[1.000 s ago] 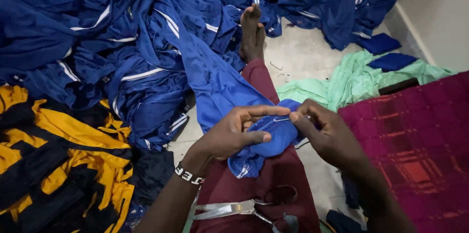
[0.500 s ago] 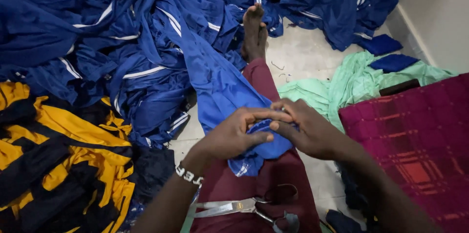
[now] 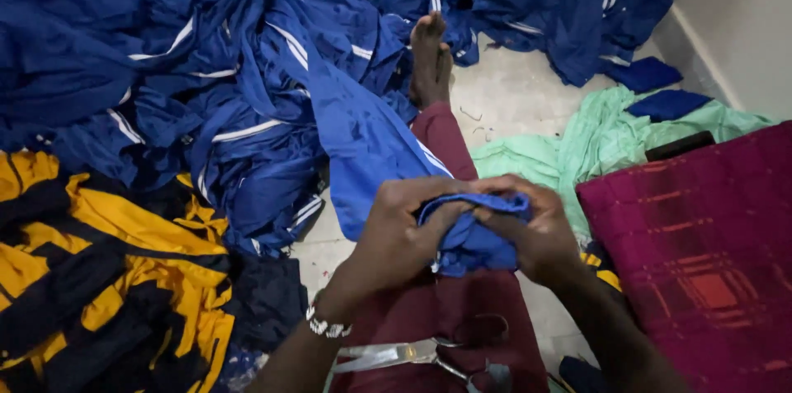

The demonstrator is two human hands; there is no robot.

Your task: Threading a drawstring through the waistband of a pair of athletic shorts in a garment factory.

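Note:
My left hand (image 3: 396,236) and my right hand (image 3: 532,232) meet over my lap, both gripping a bunched fold of a blue garment (image 3: 470,236). The rest of that garment (image 3: 363,145) trails up and left across my maroon trouser leg (image 3: 450,133) toward the big blue pile. A beaded bracelet (image 3: 328,325) sits on my left wrist. My bare foot (image 3: 429,55) rests on the floor ahead.
A heap of blue garments with white stripes (image 3: 206,63) fills the left and top. Yellow and black garments (image 3: 99,269) lie at lower left. Mint green cloth (image 3: 610,137) and a maroon patterned cloth (image 3: 701,261) are on the right. Scissors (image 3: 412,356) rest on my lap.
My hands have come together. Earlier they held the blue fabric stretched apart between fingertips; now they clutch it bunched up between them.

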